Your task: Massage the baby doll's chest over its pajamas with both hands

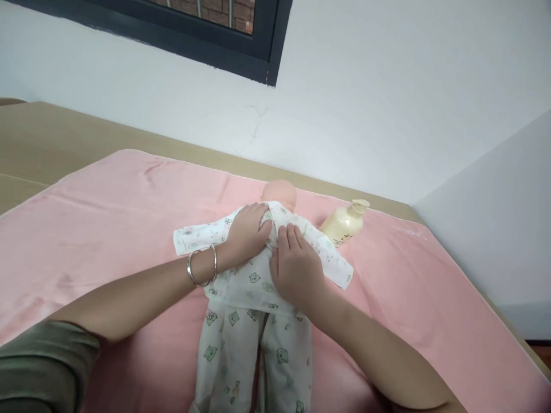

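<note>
A baby doll lies on a pink sheet (142, 195), its bald head (279, 193) toward the wall. It wears a white printed top (253, 278) and matching trousers (282, 355); the sleeves spread out to both sides. My left hand (248, 228) rests flat on the upper left of the top, with two silver bangles (201, 267) round the wrist. Lying on the right part of the chest, my right hand (298, 267) has its fingers stretched out and pointing up toward the neck. Both hands touch the cloth near its middle. The doll's own hands are out of sight.
A pale yellow pump bottle (342, 225) leans beside the doll's right-hand sleeve. Under the sheet is a wooden table (77, 129), its far edge along a white wall (344, 103). A dark window frame (262, 63) sits above.
</note>
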`<state>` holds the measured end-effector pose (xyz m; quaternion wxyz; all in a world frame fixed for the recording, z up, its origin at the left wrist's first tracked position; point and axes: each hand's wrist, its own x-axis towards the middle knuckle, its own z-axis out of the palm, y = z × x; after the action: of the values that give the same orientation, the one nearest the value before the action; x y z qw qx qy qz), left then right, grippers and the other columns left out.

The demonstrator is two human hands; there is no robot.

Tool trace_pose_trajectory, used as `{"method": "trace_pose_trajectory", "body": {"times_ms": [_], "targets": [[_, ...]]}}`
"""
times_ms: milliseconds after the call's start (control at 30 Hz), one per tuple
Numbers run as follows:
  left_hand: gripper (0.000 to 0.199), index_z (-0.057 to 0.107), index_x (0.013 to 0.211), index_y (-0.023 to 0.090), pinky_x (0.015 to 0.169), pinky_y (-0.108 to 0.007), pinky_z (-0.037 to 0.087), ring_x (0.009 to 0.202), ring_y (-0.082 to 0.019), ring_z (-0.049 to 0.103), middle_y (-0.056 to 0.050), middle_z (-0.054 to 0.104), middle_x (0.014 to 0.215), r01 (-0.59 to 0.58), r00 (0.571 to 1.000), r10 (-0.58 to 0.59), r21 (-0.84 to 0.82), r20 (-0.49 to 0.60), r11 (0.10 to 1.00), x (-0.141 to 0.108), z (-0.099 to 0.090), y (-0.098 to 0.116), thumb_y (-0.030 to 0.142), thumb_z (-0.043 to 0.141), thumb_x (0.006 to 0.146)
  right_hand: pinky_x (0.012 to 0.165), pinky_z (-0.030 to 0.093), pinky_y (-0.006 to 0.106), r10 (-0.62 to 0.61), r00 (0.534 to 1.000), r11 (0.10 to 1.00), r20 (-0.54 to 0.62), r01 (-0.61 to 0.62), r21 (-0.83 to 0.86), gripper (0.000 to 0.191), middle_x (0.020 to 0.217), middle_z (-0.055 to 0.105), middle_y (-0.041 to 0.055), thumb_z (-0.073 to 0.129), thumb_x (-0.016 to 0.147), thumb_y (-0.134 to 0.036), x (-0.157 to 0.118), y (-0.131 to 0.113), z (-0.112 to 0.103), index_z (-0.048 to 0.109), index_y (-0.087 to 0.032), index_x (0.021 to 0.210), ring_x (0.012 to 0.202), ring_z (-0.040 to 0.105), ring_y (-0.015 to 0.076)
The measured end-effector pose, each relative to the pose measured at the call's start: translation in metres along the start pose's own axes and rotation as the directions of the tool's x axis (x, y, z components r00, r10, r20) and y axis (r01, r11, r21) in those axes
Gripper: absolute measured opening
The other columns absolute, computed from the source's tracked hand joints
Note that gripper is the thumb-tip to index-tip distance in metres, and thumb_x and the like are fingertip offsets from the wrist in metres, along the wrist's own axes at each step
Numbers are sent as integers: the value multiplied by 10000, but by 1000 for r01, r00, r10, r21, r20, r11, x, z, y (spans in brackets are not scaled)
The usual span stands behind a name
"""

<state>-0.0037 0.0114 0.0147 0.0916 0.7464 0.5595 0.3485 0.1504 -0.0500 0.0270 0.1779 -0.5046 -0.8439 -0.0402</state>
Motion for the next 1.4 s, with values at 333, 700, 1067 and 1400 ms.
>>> {"method": "trace_pose_trajectory", "body": {"times_ms": [333, 700, 1067, 1400], "targets": [[265, 640, 1000, 100, 1002, -484, 489, 1105, -338, 608, -207, 666, 1065, -280, 959, 261, 236, 111, 931, -26, -14, 27, 133, 404, 883, 1260, 232, 572, 90, 988, 980, 123, -110, 169, 693, 1621, 250, 277, 370, 964, -305, 25, 27, 3, 269, 96, 1519, 1537, 195, 375], [297, 615, 935, 106, 925, -497, 497, 1005, -332, 613, -203, 656, 1006, -206, 976, 164, 377, 142, 903, -19, -14, 27, 167, 325, 951, 1248, 289, 537, 40, 999, 974, 18, -43, 221, 620, 1570, 389, 246, 339, 991, -322, 31, 33, 13, 405, 59, 1476, 1499, 318, 353], [235, 567, 886, 183, 819, -398, 525, 880, -247, 629, -96, 671, 934, -32, 979, -13, 214, 204, 976, 8, -23, 9, 203, 344, 958, 1178, 387, 574, -44, 993, 996, -108, 51, 68, 545, 1447, 540, 263, 350, 982, -251, 0, 2, 7, 508, 46, 1412, 1419, 441, 398], [271, 631, 1002, 81, 1033, -527, 471, 1108, -340, 574, -218, 641, 1100, -256, 966, 236, 275, 104, 927, -28, -11, 34, 154, 384, 920, 1251, 267, 546, 52, 999, 963, -7, -48, 264, 626, 1575, 374, 253, 328, 979, -293, 39, 42, 17, 381, 77, 1481, 1502, 313, 347]]}}
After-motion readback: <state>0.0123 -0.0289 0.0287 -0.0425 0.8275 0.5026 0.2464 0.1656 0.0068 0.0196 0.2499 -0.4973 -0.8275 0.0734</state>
